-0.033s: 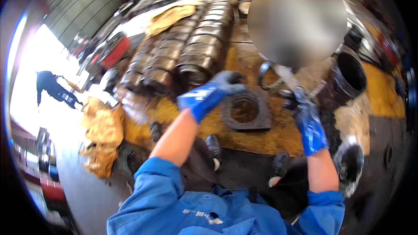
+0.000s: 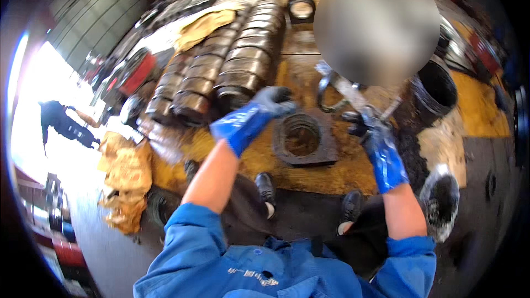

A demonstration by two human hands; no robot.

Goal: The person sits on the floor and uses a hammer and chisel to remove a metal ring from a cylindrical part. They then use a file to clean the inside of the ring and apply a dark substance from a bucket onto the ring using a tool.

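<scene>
My left hand (image 2: 274,102), in a blue glove with dark fingertips, hovers just above a dark square metal block with a round bore (image 2: 305,139). Its fingers are loosely bent, thumb apart, holding nothing. To the right of the block, my right hand (image 2: 369,127), gloved alike and smeared black, has its fingers spread toward the left. A pale flat strip (image 2: 350,95) ends at or beneath its fingers; whether they touch is unclear. Beside the strip stands a thin dark metal ring (image 2: 326,92).
Rows of ribbed metal cylinders (image 2: 243,66) lie at the left. A black hollow cylinder (image 2: 436,85) stands right, a plastic-wrapped one (image 2: 440,204) nearer me. Crumpled brown paper (image 2: 128,171) sits lower left. Someone faces me, partly blurred; another person (image 2: 66,124) is far left.
The whole view has shifted slightly, moving the scene a little to the left in the picture, and it is sharper now. Both hands stay near the same things.
</scene>
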